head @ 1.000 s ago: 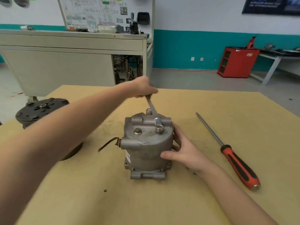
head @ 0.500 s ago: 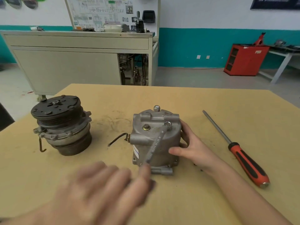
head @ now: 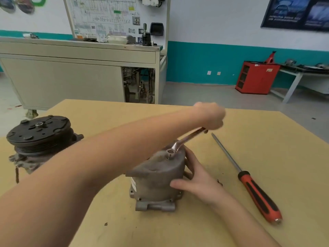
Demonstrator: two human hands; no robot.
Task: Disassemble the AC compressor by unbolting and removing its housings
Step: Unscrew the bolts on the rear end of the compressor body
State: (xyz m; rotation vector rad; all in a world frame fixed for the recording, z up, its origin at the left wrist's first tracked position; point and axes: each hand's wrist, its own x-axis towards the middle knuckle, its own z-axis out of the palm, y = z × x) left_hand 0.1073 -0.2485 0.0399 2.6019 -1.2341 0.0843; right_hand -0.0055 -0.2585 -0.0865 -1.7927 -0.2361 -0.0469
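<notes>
AC compressor (head: pixel 156 177) upright at centre of table (head: pixel 267 139), close before me. My right hand (head: pixel 197 182) wraps its right side, fingers curled round casing, bracing. Wrench (head: pixel 185 139) ring end sits on top bolt. My left hand (head: pixel 210 116) farther out, fist closed round handle. Top housing in place: unbolting underway, removal left, I judge. Pulley section (head: pixel 39 132) apart, far left.
</notes>
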